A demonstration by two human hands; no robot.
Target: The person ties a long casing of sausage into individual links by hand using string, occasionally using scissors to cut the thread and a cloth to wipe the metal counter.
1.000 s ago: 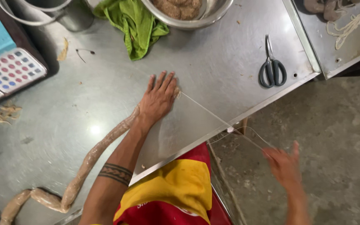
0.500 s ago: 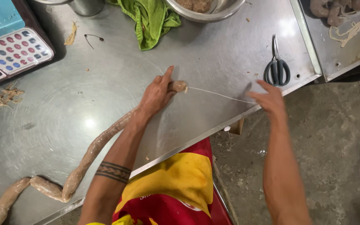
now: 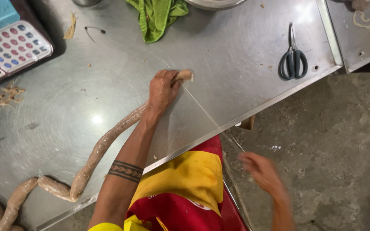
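Note:
My left hand (image 3: 162,89) presses down on the end of a long pale sausage (image 3: 103,143) lying on a steel table (image 3: 245,68); the sausage tip (image 3: 185,76) sticks out past my fingers. A thin white string (image 3: 206,116) runs taut from that tip, over the table's front edge, to my right hand (image 3: 262,171). That hand is blurred, below the table edge over the floor, and pinches the string. The sausage curves back to the lower left, where it twists into further links (image 3: 13,201).
Black-handled scissors (image 3: 293,60) lie at the right of the table. A green cloth (image 3: 157,17) and a metal bowl rim (image 3: 215,3) sit at the top. A calculator with coloured keys (image 3: 9,47) is at the left. A second steel surface (image 3: 360,38) adjoins on the right; concrete floor lies below.
My right hand has pulled the string away from the sausage tip, down and back off the table edge. My left hand stays on the sausage end.

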